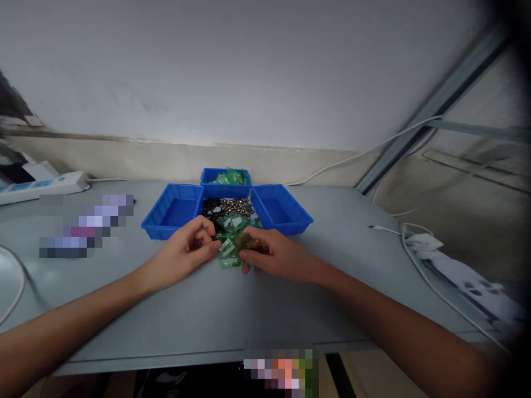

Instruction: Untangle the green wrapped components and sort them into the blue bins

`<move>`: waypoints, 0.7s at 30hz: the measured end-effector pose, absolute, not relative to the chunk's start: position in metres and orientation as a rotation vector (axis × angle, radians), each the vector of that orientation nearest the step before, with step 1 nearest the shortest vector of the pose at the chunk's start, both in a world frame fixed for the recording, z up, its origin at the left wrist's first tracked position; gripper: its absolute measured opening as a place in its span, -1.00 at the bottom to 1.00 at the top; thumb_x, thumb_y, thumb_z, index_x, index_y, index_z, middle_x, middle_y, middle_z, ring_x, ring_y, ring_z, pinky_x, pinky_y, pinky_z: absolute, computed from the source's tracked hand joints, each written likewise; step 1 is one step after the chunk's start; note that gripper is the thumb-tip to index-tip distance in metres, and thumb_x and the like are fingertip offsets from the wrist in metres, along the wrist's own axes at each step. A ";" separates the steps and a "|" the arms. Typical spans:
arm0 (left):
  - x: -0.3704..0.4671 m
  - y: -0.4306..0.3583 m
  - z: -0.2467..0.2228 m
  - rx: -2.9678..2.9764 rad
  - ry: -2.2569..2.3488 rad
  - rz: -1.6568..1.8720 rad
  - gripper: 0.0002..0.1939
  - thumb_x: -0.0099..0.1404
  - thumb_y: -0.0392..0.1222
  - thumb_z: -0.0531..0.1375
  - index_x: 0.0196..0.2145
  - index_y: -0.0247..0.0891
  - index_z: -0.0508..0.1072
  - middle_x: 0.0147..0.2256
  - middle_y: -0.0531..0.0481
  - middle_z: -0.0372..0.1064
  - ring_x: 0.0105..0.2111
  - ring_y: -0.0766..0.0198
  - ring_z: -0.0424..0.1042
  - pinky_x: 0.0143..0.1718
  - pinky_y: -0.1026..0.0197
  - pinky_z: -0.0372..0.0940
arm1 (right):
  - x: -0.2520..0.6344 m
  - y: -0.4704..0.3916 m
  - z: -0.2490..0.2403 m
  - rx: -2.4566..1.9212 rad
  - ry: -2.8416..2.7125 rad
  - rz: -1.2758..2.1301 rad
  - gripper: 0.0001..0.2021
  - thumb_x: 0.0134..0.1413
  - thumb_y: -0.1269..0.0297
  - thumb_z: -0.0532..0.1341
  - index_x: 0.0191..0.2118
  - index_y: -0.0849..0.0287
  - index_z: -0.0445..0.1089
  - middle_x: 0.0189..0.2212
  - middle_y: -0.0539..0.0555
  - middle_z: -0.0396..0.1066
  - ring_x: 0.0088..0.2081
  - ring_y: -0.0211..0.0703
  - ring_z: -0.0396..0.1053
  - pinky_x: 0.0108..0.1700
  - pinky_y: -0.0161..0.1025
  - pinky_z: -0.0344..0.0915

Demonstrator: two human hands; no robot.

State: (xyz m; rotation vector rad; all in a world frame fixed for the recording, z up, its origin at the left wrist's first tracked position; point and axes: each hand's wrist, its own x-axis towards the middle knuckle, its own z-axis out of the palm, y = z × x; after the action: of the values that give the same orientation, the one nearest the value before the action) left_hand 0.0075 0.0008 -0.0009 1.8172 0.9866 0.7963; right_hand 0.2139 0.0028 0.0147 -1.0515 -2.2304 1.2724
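Observation:
Small green see-through plastic bags [228, 255] lie in front of me, between my two hands. My right hand [271, 251] pinches a green plastic bag [244, 241] between thumb and fingers; its contents are unclear. On the other side, my left hand [188, 250] has its fingers curled, the thumb tip close to a finger at the bags' edge. Whatever it may hold is too small to make out. Just beyond the hands are a pile of shiny metal pieces [238, 207] and a pile of black pieces [211, 207].
A left blue tray [160, 230] and a right blue tray [296, 224] flank the piles. Behind them, a back blue tray [226, 189] holds green bags. A power strip [70, 181] lies far left; cables [418, 271] and white items [468, 282] lie right.

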 end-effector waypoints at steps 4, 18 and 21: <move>0.006 0.004 0.000 1.760 0.907 0.635 -0.80 0.24 -0.08 0.02 -0.39 -0.28 0.22 -0.61 0.12 0.22 -0.61 0.43 0.21 -0.59 0.39 0.14 | 0.215 0.005 0.012 -1.050 -2.241 1.148 -0.91 0.06 0.28 0.04 -0.33 0.17 0.18 -0.52 -0.03 0.34 -0.50 -0.34 0.27 -0.45 -0.37 0.16; 0.007 0.000 0.008 1.674 0.855 0.853 -0.80 0.25 -0.14 0.01 -0.37 -0.34 0.30 -0.42 -0.04 0.37 -0.44 0.35 0.35 -0.45 0.30 0.31 | 0.220 0.012 0.013 -1.006 -2.200 1.043 -0.81 0.01 0.47 -0.02 -0.23 0.15 0.21 -0.48 -0.05 0.30 -0.48 -0.37 0.28 -0.43 -0.38 0.19; 0.009 0.000 0.007 1.683 0.911 0.838 -0.86 0.19 -0.18 0.09 -0.40 -0.34 0.30 -0.51 0.05 0.32 -0.52 0.41 0.32 -0.47 0.33 0.29 | 0.222 0.013 0.014 -0.975 -2.203 1.069 -0.74 -0.02 0.55 -0.09 -0.27 0.17 0.25 -0.44 -0.03 0.29 -0.45 -0.37 0.29 -0.37 -0.36 0.20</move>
State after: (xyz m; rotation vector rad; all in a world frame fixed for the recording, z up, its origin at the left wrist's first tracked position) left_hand 0.0092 0.0004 0.0074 1.6827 0.9108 0.8383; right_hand 0.2222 0.0134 0.0135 -0.9752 -2.2029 1.0686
